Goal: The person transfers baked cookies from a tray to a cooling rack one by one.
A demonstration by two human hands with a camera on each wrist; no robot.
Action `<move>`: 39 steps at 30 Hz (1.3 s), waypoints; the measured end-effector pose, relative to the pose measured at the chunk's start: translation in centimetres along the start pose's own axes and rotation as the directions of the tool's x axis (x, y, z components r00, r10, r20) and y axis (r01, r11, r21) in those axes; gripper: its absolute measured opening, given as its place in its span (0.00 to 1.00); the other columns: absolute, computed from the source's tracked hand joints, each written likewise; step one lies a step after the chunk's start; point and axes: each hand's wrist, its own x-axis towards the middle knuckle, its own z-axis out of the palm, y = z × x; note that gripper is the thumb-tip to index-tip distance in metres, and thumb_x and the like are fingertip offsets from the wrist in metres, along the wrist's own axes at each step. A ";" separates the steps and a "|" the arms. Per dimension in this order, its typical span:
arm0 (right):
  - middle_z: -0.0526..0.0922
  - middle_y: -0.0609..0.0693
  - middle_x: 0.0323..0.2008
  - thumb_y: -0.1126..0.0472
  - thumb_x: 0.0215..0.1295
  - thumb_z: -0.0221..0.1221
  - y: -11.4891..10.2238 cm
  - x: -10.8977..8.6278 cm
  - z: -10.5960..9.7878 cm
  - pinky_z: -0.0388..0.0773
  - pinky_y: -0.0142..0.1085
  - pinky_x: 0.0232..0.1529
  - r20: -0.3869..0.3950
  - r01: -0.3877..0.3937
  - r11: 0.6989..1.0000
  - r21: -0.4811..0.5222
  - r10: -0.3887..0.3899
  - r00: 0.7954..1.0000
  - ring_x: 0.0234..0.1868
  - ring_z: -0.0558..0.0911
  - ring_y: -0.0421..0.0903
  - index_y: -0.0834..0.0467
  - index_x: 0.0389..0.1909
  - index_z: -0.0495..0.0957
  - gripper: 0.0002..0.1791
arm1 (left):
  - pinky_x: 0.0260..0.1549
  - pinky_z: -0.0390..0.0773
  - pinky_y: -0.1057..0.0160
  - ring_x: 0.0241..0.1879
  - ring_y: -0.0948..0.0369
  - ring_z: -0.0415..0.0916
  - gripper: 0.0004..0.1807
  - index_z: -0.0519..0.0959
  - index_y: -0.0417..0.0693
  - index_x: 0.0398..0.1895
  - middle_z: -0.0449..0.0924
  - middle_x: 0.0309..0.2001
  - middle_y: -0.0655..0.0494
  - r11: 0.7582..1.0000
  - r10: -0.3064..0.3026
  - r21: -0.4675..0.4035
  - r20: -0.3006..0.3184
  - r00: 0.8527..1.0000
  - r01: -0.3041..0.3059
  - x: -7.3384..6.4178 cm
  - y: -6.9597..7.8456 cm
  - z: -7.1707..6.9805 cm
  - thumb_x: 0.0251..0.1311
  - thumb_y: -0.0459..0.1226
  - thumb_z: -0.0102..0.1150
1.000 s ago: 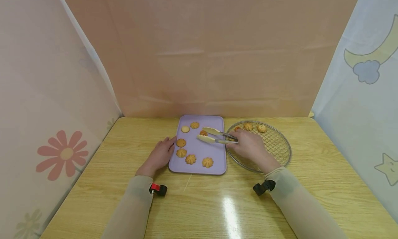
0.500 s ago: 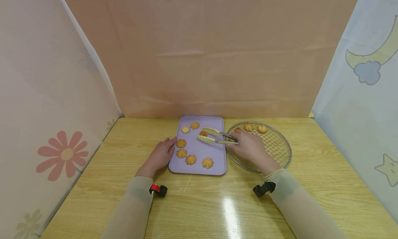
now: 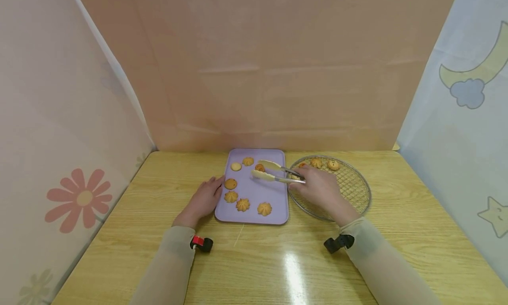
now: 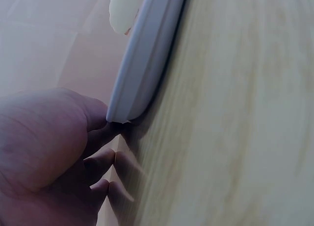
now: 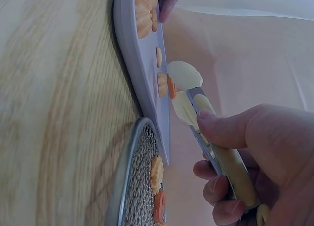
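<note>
My right hand (image 3: 319,188) grips metal tongs (image 5: 235,182) with cream tips, reaching over the right half of a lilac tray (image 3: 274,208). Between the tips sits a small reddish-brown cookie (image 3: 259,167); the right wrist view shows its orange edge there. At the tray's left edge, my left hand (image 3: 204,197) holds the rim, thumb at the corner in the left wrist view and other fingers down by the table. Several cookies lie on the tray: a pale round one (image 3: 236,167), a speckled round one (image 3: 230,184) and flower-shaped ones such as the front-right one (image 3: 264,208).
Right of the tray stands a round wire rack (image 3: 353,194) with a metal rim. Several cookies sit along its far side, including a round one (image 3: 333,165) and a flower-shaped one (image 3: 316,163); my right hand covers part of it. A brown backdrop (image 3: 262,97) rises behind the table.
Relative to the tray, the tongs and the cookie between their tips have risen slightly in the head view. My left hand keeps its place at the tray's edge.
</note>
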 end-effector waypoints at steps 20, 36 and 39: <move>0.87 0.57 0.63 0.42 0.73 0.72 1.1 -1.8 -1.6 0.81 0.52 0.29 -0.021 -0.060 0.998 0.035 0.061 0.998 0.38 0.87 0.55 0.52 0.73 0.82 0.33 | 0.83 0.50 0.33 0.83 0.34 0.56 0.27 0.68 0.35 0.83 0.71 0.78 0.35 1.000 -0.001 0.000 -0.006 1.000 0.001 -0.1 0.3 -0.1 0.86 0.33 0.48; 0.86 0.58 0.61 0.42 0.73 0.71 2.7 -2.9 -2.4 0.79 0.49 0.27 -0.020 -0.097 0.995 0.039 0.098 0.995 0.41 0.87 0.59 0.53 0.75 0.81 0.35 | 0.84 0.50 0.36 0.84 0.36 0.56 0.27 0.67 0.37 0.84 0.71 0.78 0.37 1.000 -0.006 0.017 0.002 1.000 0.006 0.1 0.1 0.0 0.87 0.34 0.47; 0.85 0.59 0.64 0.42 0.74 0.70 3.0 -3.0 -2.6 0.82 0.55 0.32 -0.017 -0.102 0.994 0.042 0.103 0.995 0.48 0.88 0.64 0.54 0.75 0.80 0.35 | 0.84 0.50 0.36 0.84 0.36 0.56 0.27 0.67 0.37 0.84 0.72 0.78 0.37 1.000 -0.007 0.014 0.002 1.000 0.007 0.0 0.2 0.0 0.87 0.35 0.48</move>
